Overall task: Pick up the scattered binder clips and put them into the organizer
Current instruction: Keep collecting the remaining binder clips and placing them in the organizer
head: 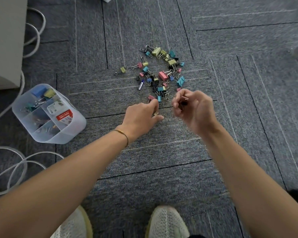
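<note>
A pile of coloured binder clips lies scattered on the grey carpet ahead of me: yellow, teal, pink, blue and black ones. My left hand rests low at the pile's near edge, its fingers pinching a small yellowish clip against the carpet beside a pink clip. My right hand hovers just right of it, fingers curled around small black clips. The translucent organizer stands at the left, divided into compartments that hold several clips.
White cables loop over the carpet at the left, near the organizer. A pale cabinet fills the upper left corner. A small battery lies among the clips. My two shoes are at the bottom.
</note>
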